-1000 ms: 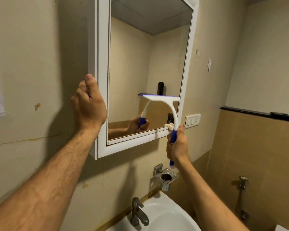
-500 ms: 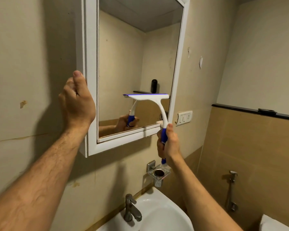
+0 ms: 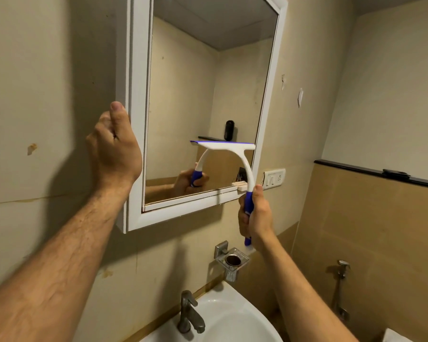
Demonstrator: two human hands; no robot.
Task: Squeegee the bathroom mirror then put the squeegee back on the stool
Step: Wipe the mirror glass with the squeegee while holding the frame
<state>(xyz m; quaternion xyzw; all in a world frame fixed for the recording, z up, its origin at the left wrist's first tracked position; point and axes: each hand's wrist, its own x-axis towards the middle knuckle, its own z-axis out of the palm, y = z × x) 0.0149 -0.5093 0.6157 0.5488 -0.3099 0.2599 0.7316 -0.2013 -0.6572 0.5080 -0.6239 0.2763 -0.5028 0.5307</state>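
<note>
A white-framed mirror cabinet (image 3: 136, 119) hangs on the beige wall above the sink. My left hand (image 3: 114, 149) grips the cabinet's left edge, thumb up along the frame. My right hand (image 3: 255, 215) grips the blue handle of a white squeegee (image 3: 242, 154). Its blade lies level against the glass in the lower right part of the mirror. The mirror reflects the squeegee and my hand. The stool is out of view.
A white basin (image 3: 235, 319) with a grey tap (image 3: 189, 312) sits below. A metal wall holder (image 3: 231, 261) is just under my right hand. A switch plate (image 3: 274, 177) is right of the mirror. A hand sprayer (image 3: 341, 270) hangs on the tiled right wall.
The squeegee blade stays low on the right of the glass, about level with before. My view has shifted slightly; both hands keep their grips.
</note>
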